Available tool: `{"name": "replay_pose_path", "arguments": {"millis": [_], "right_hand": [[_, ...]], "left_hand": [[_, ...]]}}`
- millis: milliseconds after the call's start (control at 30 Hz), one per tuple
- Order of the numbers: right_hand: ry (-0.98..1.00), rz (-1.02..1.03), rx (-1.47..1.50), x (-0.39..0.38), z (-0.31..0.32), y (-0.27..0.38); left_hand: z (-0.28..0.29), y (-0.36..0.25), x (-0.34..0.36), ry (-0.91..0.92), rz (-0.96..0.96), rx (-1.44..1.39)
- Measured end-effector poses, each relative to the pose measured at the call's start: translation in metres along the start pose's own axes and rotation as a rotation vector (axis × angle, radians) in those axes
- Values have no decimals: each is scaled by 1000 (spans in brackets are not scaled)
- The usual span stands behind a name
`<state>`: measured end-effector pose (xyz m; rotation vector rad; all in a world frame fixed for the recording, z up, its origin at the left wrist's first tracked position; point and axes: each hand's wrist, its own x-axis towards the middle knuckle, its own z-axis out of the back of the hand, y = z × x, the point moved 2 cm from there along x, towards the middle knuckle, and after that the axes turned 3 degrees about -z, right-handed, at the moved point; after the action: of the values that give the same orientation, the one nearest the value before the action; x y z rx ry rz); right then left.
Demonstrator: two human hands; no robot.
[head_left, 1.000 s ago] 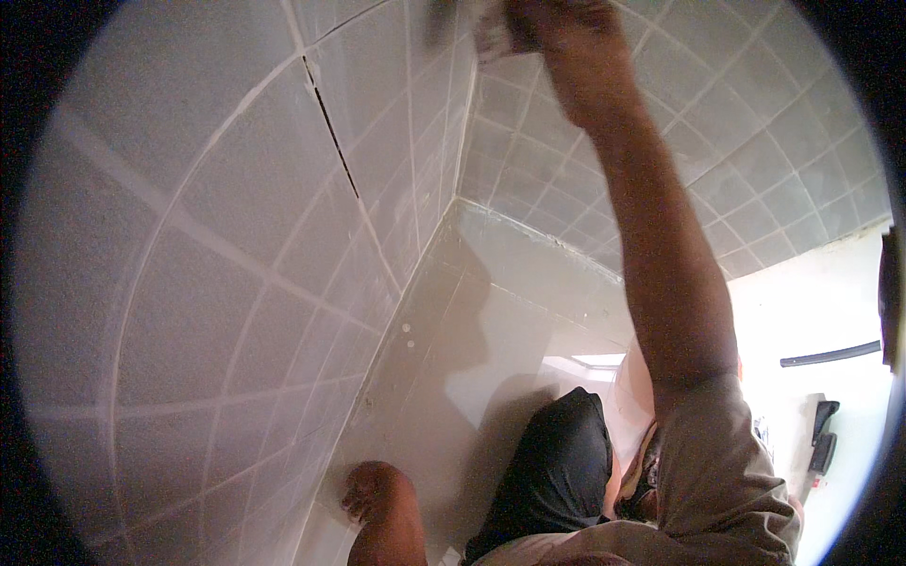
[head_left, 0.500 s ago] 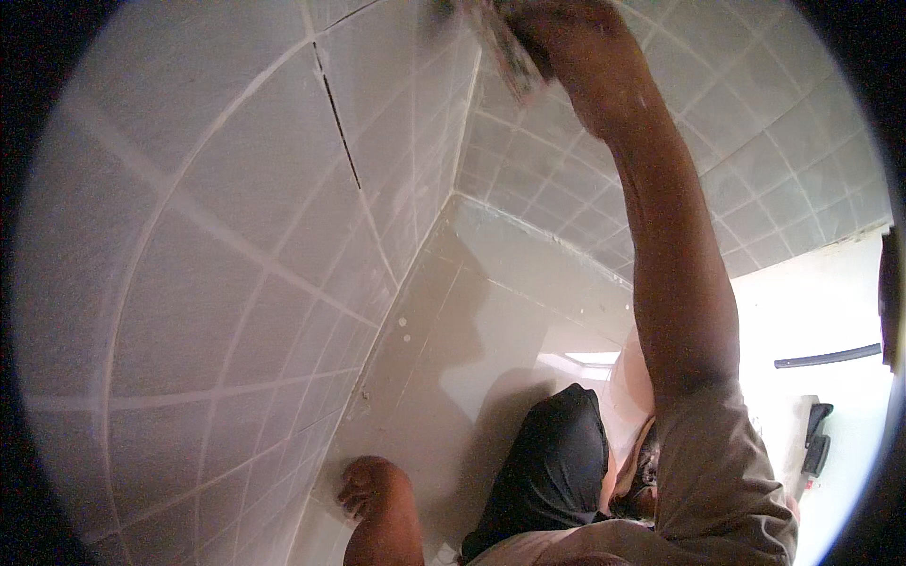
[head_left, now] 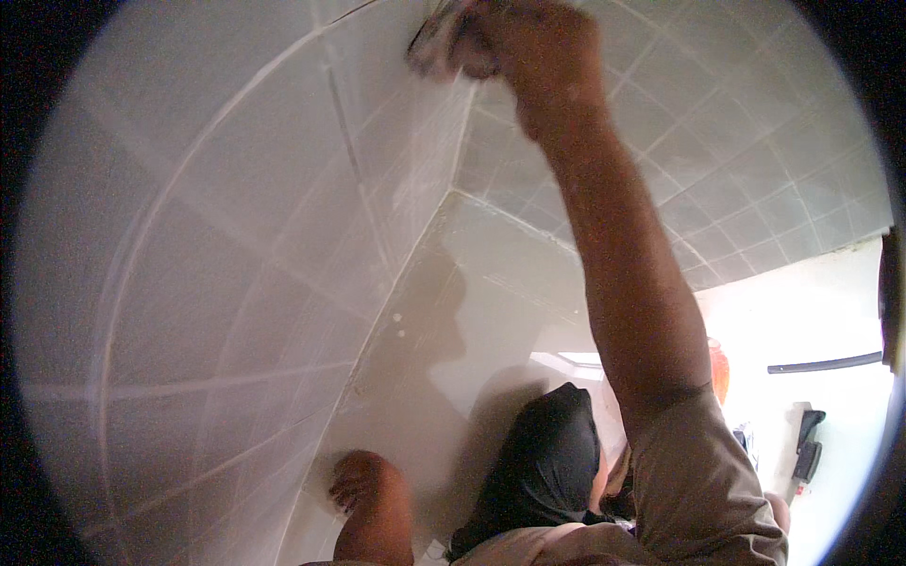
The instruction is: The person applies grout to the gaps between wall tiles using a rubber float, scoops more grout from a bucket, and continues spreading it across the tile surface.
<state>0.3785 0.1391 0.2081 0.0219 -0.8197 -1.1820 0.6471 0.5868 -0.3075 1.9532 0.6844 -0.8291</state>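
Observation:
High against the left tiled wall (head_left: 245, 179), close to the corner, my right hand (head_left: 528, 47) is closed around a flat, pale tool with a dark edge (head_left: 432, 42). Motion smears both, so the tool's exact kind cannot be made out. The tool is at the wall face, right of a grey tile joint (head_left: 344, 127) that slants down toward the floor. Low at the left, my left hand (head_left: 354, 483) hangs near the foot of that wall. Its fingers are loosely bent and apart, with nothing seen in them.
A second tiled wall (head_left: 755, 141) meets the first at the corner. Below lies a smooth, pale floor (head_left: 415, 396) with my shadow on it. My dark-clothed knee (head_left: 538, 453) is bent. At right are a dark bar (head_left: 821, 364), a black object (head_left: 808, 448) and something orange (head_left: 719, 370).
My right hand and the tool have swung left onto the left wall. The joint below, dark before, now looks paler grey. My left hand has barely shifted.

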Motion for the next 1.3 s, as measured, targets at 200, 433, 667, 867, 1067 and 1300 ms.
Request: {"name": "replay_pose_path", "arguments": {"millis": [200, 433, 667, 867, 1067, 1300], "right_hand": [[-87, 511, -641, -8, 37, -28], [-27, 84, -227, 17, 72, 4], [180, -7, 707, -29, 47, 34], [-145, 434, 150, -53, 25, 23], [-153, 449, 183, -67, 10, 38], [-24, 135, 434, -72, 22, 37]], "left_hand": [[-7, 2, -6, -228, 65, -106], [-14, 4, 0, 0, 27, -39], [-11, -1, 10, 99, 6, 103], [8, 11, -24, 180, -181, 54], [10, -12, 4, 185, -85, -170], [13, 0, -42, 139, -165, 349]]}}
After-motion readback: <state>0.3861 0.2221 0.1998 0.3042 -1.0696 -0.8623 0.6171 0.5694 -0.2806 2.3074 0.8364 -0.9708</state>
